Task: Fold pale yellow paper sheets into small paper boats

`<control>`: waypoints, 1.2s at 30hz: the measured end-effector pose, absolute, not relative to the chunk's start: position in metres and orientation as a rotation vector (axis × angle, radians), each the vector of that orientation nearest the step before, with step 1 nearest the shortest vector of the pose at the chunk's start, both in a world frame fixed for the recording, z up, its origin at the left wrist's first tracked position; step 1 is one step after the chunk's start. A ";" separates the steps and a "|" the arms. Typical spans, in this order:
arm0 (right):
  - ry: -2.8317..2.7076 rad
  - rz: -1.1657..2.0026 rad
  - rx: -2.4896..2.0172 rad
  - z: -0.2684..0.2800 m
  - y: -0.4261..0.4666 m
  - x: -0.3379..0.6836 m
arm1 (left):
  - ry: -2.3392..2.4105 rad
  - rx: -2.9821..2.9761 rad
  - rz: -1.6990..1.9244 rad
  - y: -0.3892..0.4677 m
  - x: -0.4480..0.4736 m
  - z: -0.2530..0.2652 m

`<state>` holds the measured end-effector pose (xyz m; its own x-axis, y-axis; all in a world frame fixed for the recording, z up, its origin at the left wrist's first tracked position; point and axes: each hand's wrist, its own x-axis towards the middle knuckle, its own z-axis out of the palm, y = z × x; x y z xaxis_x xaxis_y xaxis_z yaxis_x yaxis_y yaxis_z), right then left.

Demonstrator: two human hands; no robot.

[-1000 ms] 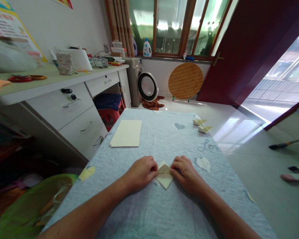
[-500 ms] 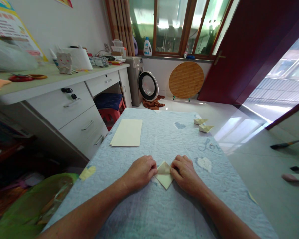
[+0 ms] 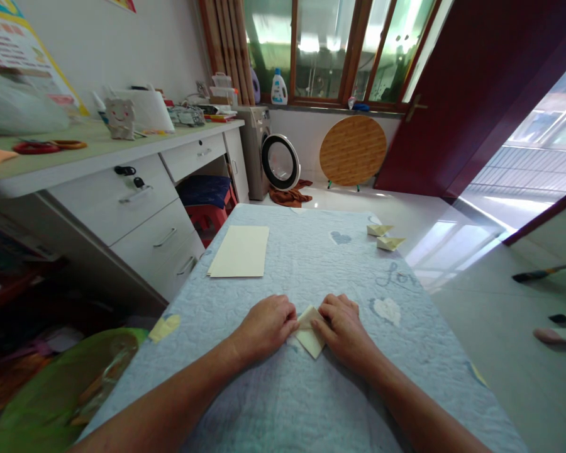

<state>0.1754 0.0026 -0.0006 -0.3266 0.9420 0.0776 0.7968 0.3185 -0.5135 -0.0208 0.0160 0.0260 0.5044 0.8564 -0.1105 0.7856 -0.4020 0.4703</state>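
Note:
A small piece of cream paper point(image 3: 312, 343), folded into a diamond, lies on the cloth-covered table between my hands. My left hand point(image 3: 272, 319) is closed, pinching the diamond's left corner between thumb and finger. On the opposite side my right hand point(image 3: 343, 324) grips the right corner, with its thumb lying over the paper's face and its other fingers curled. A stack of cream paper sheets point(image 3: 240, 251) rests at the table's far left. Two folded paper boats point(image 3: 389, 243) sit near the far right edge.
The table wears a pale blue quilted cloth point(image 3: 306, 258). To the left stands a white desk point(image 3: 141, 201) with scissors point(image 3: 38, 147) on top. A green bin point(image 3: 51, 402) is beside the near left edge. A washing machine point(image 3: 255, 154) with its door open stands beyond.
My right thumb has moved left, onto the face of the folded paper, covering more of its right side. My left hand has stayed almost still.

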 end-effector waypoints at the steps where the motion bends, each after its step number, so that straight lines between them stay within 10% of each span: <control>1: -2.216 0.538 -1.573 -0.001 0.003 0.175 | 1.356 2.285 0.192 0.016 -0.021 0.026; 36: -2.070 0.400 -1.724 -0.004 0.000 0.172 | 1.484 2.387 0.158 0.007 -0.015 0.019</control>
